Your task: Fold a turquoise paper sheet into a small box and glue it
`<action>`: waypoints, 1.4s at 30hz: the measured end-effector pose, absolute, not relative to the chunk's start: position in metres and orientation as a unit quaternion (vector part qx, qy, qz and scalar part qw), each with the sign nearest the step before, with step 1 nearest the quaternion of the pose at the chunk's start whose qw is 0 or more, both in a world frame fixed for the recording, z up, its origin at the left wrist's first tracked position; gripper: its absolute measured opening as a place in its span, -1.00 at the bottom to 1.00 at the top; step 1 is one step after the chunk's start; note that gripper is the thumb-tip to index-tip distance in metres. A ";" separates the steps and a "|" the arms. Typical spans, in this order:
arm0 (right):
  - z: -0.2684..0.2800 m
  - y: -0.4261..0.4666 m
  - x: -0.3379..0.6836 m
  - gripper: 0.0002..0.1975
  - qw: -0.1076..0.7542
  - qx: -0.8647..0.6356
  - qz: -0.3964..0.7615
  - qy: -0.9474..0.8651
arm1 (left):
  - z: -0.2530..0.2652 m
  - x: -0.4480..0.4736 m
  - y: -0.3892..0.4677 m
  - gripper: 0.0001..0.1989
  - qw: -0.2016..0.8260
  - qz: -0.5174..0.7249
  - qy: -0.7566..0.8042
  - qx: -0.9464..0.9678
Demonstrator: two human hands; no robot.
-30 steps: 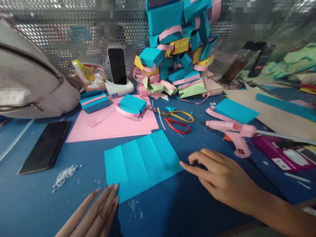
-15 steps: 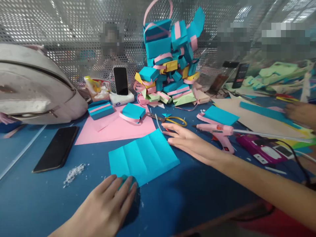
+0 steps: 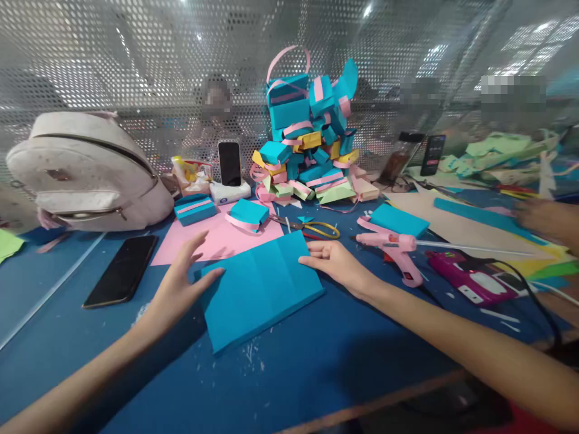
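A creased sheet of blue paper point(image 3: 260, 295) lies tilted in front of me, a narrow fold along its near edge. At its left edge is my left hand point(image 3: 183, 274), fingers apart and thumb over the paper's upper left part. My right hand point(image 3: 337, 265) has the right edge between thumb and fingers; the fingertips are partly hidden. Just beyond the sheet lie scissors with yellow handles point(image 3: 321, 229). To the right of my right hand is a pink glue gun point(image 3: 398, 247) holding a long clear glue stick.
Folded blue boxes point(image 3: 195, 209) rest around a pink sheet point(image 3: 172, 247). A tall paper pile point(image 3: 289, 114) stands behind. A black phone point(image 3: 121, 271) and white backpack point(image 3: 90, 175) are left. A purple power bank-like device point(image 3: 473, 280) and another person's hand point(image 3: 543, 220) are right.
My left hand has moved from the paper's near edge up to its left edge, its fingers spreading. My right hand has closed in on the right edge. The view has shifted upward.
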State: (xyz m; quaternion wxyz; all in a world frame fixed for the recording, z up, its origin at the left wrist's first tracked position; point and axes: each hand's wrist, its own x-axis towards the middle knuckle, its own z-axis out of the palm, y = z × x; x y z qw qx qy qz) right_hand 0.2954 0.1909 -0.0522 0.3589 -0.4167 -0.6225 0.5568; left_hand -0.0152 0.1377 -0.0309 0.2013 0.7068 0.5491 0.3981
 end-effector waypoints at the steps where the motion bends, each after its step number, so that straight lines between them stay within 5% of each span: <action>1: -0.050 0.189 0.296 -0.59 0.369 -0.411 0.558 -0.619 | -0.030 -0.014 0.141 -0.29 0.281 0.427 0.554 0.657; 5: -0.050 0.187 0.299 -0.58 0.393 -0.384 0.576 -0.606 | -0.026 0.001 0.133 -0.38 0.532 0.391 0.574 0.483; 8: -0.053 0.188 0.300 -0.57 0.397 -0.371 0.586 -0.602 | -0.024 0.013 0.123 -0.48 0.565 0.406 0.572 0.434; 12: -0.054 0.187 0.301 -0.58 0.403 -0.365 0.584 -0.603 | -0.027 0.017 0.120 -0.61 0.504 0.416 0.590 0.475; 22: -0.058 0.190 0.302 -0.67 0.400 -0.372 0.554 -0.628 | -0.033 0.011 0.125 -0.40 0.335 0.371 0.673 0.545; 33: -0.079 0.201 0.301 -0.52 0.399 -0.406 0.514 -0.642 | -0.040 0.002 0.129 -0.63 0.364 0.366 0.601 0.610; 38: -0.088 0.208 0.303 -0.50 0.380 -0.439 0.462 -0.671 | -0.036 -0.004 0.126 -0.54 0.072 0.362 0.500 0.783; 42: -0.092 0.209 0.302 -0.52 0.373 -0.440 0.454 -0.679 | -0.037 0.010 0.103 -0.65 -0.030 0.215 0.363 0.906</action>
